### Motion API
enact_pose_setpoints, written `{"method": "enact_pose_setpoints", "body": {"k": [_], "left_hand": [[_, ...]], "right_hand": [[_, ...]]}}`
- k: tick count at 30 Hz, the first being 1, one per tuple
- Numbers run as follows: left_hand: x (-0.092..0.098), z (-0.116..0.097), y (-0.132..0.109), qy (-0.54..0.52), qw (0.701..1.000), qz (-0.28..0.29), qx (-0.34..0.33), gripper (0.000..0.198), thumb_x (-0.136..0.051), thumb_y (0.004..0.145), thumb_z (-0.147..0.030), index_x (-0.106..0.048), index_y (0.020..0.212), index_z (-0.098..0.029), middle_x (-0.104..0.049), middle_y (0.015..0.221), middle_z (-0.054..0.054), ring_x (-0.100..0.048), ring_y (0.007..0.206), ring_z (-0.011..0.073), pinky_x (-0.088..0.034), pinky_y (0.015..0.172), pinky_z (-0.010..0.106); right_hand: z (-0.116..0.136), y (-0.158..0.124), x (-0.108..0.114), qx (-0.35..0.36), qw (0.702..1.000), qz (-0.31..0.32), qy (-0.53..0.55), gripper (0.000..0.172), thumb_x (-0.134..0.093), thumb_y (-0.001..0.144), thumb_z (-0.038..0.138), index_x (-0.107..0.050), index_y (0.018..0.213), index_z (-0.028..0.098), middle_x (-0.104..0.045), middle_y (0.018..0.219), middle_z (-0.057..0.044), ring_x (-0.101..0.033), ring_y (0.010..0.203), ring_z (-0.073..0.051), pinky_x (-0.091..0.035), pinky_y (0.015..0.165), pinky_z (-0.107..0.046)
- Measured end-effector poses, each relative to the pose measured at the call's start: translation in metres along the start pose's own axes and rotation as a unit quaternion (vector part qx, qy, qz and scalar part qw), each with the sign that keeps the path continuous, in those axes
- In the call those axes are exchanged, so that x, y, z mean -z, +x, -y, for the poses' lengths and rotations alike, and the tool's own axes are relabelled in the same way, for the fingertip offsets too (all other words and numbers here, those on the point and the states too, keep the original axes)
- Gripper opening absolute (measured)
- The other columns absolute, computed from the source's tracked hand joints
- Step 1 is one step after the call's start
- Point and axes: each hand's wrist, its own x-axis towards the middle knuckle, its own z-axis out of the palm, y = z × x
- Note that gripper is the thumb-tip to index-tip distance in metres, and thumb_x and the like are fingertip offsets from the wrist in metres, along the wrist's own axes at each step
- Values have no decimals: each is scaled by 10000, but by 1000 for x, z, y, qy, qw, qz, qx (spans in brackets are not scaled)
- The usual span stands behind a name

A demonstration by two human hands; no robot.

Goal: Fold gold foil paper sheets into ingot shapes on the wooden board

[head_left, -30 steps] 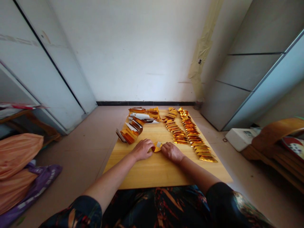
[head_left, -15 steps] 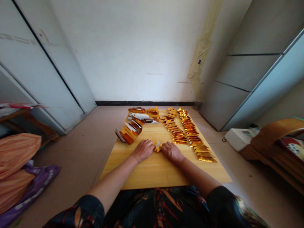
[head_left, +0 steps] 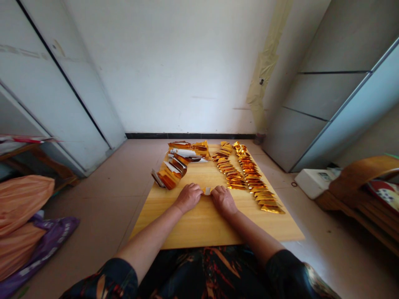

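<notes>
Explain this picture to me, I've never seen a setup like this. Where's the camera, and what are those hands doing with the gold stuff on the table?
There's no machine here, just a person's two bare hands. The camera is worn on that person's head, so you look forward and down along the arms. The left hand and right hand are at opposite ends of a small gold foil piece, which shows a pale patch between them. Beneath is a wood-toned table. Toward its far left lie gold foil sheets, some with whitish parts showing. On the right, folded gold pieces overlap in two rows: an inner row and a longer outer row.
</notes>
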Motion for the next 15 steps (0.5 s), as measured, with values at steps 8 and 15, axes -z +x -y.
{"method": "enact_pose_setpoints", "body": {"k": [8, 15], "left_hand": [[-8, -1, 8, -70, 992, -26, 105, 244, -514, 821, -111, -707, 941, -201, -682, 898, 54, -582, 903, 191, -457, 827, 322], [-6, 0, 15, -88, 988, -14, 128, 308, -522, 777, -71, -680, 996, -217, -702, 986, 41, -605, 941, 185, -456, 853, 311]], "right_hand": [[-3, 10, 9, -28, 998, 34, 32, 200, -455, 924, 198, -651, 890, 179, -648, 924, -67, -554, 903, -171, -358, 761, -256], [-7, 14, 13, -66, 994, 49, 74, 171, -451, 927, 192, -604, 1003, 193, -687, 951, -48, -607, 901, -147, -367, 742, -226]]}}
